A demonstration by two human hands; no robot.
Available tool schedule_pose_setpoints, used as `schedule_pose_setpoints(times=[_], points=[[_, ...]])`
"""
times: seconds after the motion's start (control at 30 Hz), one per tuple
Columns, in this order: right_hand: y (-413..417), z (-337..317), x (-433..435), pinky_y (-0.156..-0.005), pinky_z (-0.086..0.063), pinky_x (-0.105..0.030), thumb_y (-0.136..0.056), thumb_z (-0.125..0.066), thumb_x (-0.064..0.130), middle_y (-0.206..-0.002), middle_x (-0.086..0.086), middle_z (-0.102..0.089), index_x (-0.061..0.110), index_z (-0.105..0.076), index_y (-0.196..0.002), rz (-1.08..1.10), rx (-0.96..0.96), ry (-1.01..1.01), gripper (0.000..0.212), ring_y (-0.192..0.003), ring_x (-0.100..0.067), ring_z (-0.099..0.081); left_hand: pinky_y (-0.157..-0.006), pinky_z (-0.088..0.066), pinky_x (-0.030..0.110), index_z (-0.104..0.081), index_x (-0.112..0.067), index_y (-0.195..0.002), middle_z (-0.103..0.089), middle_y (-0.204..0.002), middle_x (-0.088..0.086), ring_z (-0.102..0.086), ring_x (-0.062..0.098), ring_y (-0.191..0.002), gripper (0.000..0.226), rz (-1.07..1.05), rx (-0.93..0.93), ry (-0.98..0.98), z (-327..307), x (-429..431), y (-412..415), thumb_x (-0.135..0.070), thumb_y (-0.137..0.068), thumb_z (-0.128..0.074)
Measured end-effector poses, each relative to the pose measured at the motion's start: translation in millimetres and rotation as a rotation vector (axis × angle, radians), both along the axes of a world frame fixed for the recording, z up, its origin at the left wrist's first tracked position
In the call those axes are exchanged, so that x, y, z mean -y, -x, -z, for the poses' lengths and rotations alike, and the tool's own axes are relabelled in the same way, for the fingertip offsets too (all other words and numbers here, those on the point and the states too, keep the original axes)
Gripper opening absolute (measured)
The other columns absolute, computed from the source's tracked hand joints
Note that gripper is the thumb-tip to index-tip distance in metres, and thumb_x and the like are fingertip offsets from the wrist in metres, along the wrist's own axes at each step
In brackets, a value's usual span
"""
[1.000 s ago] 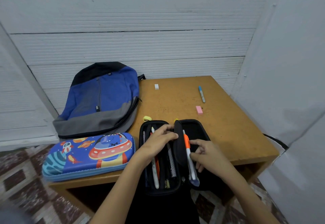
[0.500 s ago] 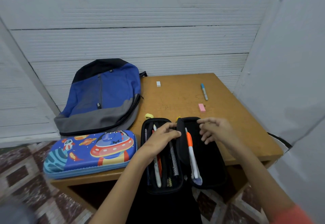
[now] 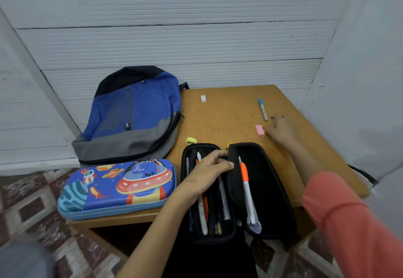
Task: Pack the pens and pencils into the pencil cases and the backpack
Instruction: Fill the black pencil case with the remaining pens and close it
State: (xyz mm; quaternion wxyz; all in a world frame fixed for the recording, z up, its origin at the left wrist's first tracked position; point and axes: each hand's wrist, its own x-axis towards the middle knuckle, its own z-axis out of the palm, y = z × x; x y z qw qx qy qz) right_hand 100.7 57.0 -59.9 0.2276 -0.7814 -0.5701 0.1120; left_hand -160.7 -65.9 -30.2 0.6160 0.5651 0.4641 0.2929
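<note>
A black pencil case (image 3: 268, 192) lies open at the table's near edge, several pens in its left half. An orange-capped white marker (image 3: 246, 188) sits against its middle flap. My left hand (image 3: 207, 174) grips that flap's upper edge. My right hand (image 3: 281, 130) hovers open over the table, fingers spread, just right of a pink eraser (image 3: 259, 129) and below a blue-capped marker (image 3: 263, 109). A closed blue spaceship-print pencil case (image 3: 117, 187) lies to the left. The blue and grey backpack (image 3: 133, 114) lies zipped at the back left.
A small white eraser (image 3: 203, 98) sits at the back of the brown table (image 3: 226, 118). A yellow object (image 3: 191, 140) peeks out behind the black case. White walls close in behind and on the right. Patterned floor tiles show below.
My right hand has left the orange marker in the black case and reached forward and right toward the pink eraser and blue marker. The left hand stays on the flap.
</note>
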Motion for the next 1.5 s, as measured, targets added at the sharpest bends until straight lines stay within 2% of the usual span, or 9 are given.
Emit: schedule_pose_setpoints(times=[0.1, 0.23, 0.33, 0.53, 0.87, 1.03, 1.3, 1.4, 1.5], points=[[3.2, 2.5, -10.9, -0.092, -0.042, -0.042, -0.094, -0.054, 0.026, -0.14, -0.018, -0.042, 0.01, -0.04, -0.141, -0.02, 0.168, 0.045, 0.051, -0.119, -0.038, -0.047, -0.085, -0.046, 0.015, -0.059, -0.022, -0.121, -0.066, -0.115, 0.008, -0.064, 0.011, -0.103, 0.027, 0.006, 0.004, -0.004, 1.9, -0.5, 0.4, -0.019, -0.094, -0.056], [7.4, -2.1, -14.2, -0.106, -0.036, -0.046, -0.101, -0.037, 0.03, -0.162, -0.007, -0.012, 0.024, -0.018, -0.154, -0.077, 0.316, 0.204, 0.056, -0.136, -0.039, -0.034, -0.093, -0.046, 0.02, -0.06, -0.024, -0.119, -0.066, -0.115, 0.007, -0.064, 0.012, -0.104, 0.026, 0.011, -0.001, -0.01, 4.1, -2.3, 1.6, -0.02, -0.094, -0.057], [7.2, -4.8, -13.4, -0.099, -0.043, -0.044, -0.102, -0.034, 0.029, -0.161, -0.004, -0.019, 0.021, -0.026, -0.152, -0.122, 0.389, 0.217, 0.051, -0.133, -0.035, -0.04, -0.097, -0.046, 0.024, -0.059, -0.025, -0.12, -0.066, -0.116, 0.008, -0.064, 0.012, -0.105, 0.026, 0.014, -0.007, -0.02, 5.6, -2.9, 1.7, -0.021, -0.094, -0.057], [7.2, -3.9, 0.8, -0.07, -0.053, -0.037, -0.096, -0.048, 0.023, -0.107, -0.013, -0.065, 0.007, -0.056, -0.128, -0.087, 0.293, 0.015, 0.037, -0.09, -0.027, -0.06, -0.097, -0.045, 0.024, -0.059, -0.024, -0.12, -0.066, -0.116, 0.008, -0.064, 0.013, -0.106, 0.026, 0.015, -0.008, -0.025, 6.3, -3.0, 1.5, -0.021, -0.094, -0.057], [8.1, -8.5, 32.9, -0.05, -0.028, -0.027, -0.091, -0.058, 0.015, -0.07, -0.006, -0.055, 0.004, -0.065, -0.082, -0.019, 0.19, -0.169, 0.016, -0.063, -0.018, -0.047, -0.088, -0.045, 0.016, -0.059, -0.024, -0.12, -0.066, -0.109, 0.001, -0.063, 0.008, -0.101, 0.026, 0.013, -0.007, -0.027, 2.9, 0.6, 0.5, -0.02, -0.095, -0.055], [6.9, -5.6, 40.2, -0.046, -0.028, -0.029, -0.09, -0.058, 0.021, -0.054, -0.003, -0.042, 0.01, -0.045, -0.057, -0.021, 0.203, -0.201, 0.037, -0.052, -0.019, -0.041, -0.087, -0.045, 0.016, -0.059, -0.024, -0.12, -0.066, -0.114, 0.007, -0.064, 0.01, -0.102, 0.026, 0.007, -0.011, -0.028, 2.3, 0.6, 0.7, -0.019, -0.095, -0.055], [11.0, -5.8, 42.5, -0.056, -0.045, -0.031, -0.092, -0.058, 0.042, -0.069, -0.004, -0.062, 0.012, -0.063, -0.082, 0.035, 0.126, -0.12, 0.032, -0.069, -0.021, -0.059, -0.083, -0.045, 0.013, -0.059, -0.023, -0.12, -0.064, -0.119, 0.009, -0.063, 0.012, -0.106, 0.026, 0.01, -0.024, -0.023, -1.0, 2.7, 0.8, -0.02, -0.095, -0.054], [15.9, -7.1, 41.4, -0.062, -0.052, -0.035, -0.092, -0.059, 0.037, -0.068, -0.003, -0.063, 0.01, -0.068, -0.083, 0.028, 0.11, -0.07, 0.03, -0.068, -0.019, -0.06, -0.089, -0.046, 0.018, -0.059, -0.024, -0.12, -0.065, -0.119, 0.009, -0.063, 0.014, -0.107, 0.025, 0.011, -0.024, -0.022, -1.3, 2.8, 0.8, -0.02, -0.095, -0.055], [18.6, -9.2, 44.3, -0.053, -0.042, -0.03, -0.091, -0.061, 0.026, -0.067, -0.004, -0.059, 0.006, -0.067, -0.081, 0.025, 0.071, -0.038, 0.024, -0.064, -0.018, -0.054, -0.091, -0.046, 0.019, -0.059, -0.023, -0.12, -0.065, -0.119, 0.01, -0.063, 0.015, -0.107, 0.025, 0.01, -0.025, -0.023, -1.3, 3.0, 0.4, -0.02, -0.095, -0.055]])
